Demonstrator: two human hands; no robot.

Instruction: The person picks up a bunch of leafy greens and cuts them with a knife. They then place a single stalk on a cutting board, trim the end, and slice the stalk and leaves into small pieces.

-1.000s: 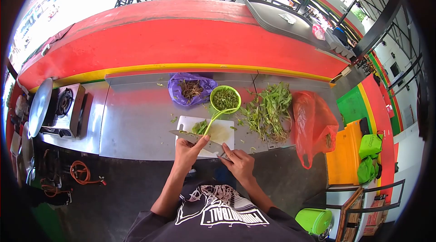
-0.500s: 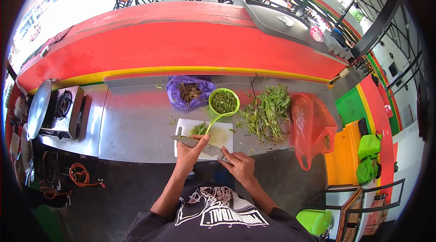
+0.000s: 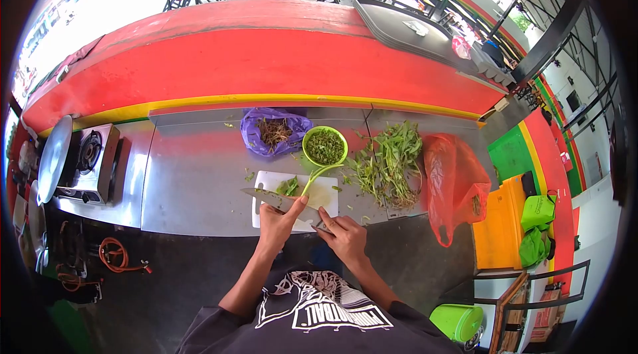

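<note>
My right hand (image 3: 345,234) is closed around the handle of a kitchen knife (image 3: 266,196), whose blade points left across the white cutting board (image 3: 260,218). At the board's near edge, my left hand (image 3: 278,222) pinches a green vegetable stalk (image 3: 314,180) beside the blade. The far end of this stalk reaches the rim of a green bowl (image 3: 345,148) filled with chopped greens (image 3: 325,147). Cut leaves (image 3: 288,186) lie on the board behind the blade. My left fingertips are partly hidden.
A purple plastic bag (image 3: 252,138) holding brown root trimmings (image 3: 274,131) sits left of the bowl. To the right are a heap of leafy greens (image 3: 399,155) and a red plastic bag (image 3: 452,175). A gas stove (image 3: 96,161) stands at far left. Behind runs a red counter wall (image 3: 266,62).
The right hand has shifted slightly and the knife blade has turned, showing more of its flat side. The left hand keeps the stalk in nearly the same place. The view has shifted slightly.
</note>
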